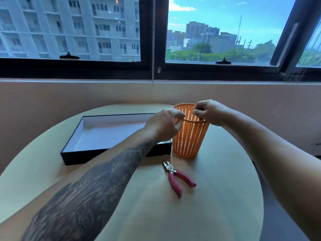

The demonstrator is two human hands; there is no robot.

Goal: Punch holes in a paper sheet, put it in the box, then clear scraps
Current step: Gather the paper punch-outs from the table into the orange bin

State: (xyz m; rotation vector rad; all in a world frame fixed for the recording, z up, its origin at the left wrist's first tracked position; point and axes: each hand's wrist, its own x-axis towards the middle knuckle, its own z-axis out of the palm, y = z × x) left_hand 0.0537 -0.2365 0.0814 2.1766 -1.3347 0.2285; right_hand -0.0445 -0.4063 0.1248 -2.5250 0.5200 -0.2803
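An orange perforated basket [189, 136] stands upright near the middle of the round table. My left hand [163, 125] is at its left rim, thumb and fingers around the rim's edge. My right hand [208, 112] hovers over the basket's mouth with fingertips pinched together; whether they hold scraps is too small to tell. A shallow black box [107, 152] with a white inside lies left of the basket; a white sheet seems to lie flat in it. A pink-handled hole punch [177, 178] rests on the table in front of the basket.
The round light-wood table [217, 197] ends near a beige wall under a dark-framed window. A bead cord [153, 49] hangs at the window's middle. Dark floor shows past the table's right edge.
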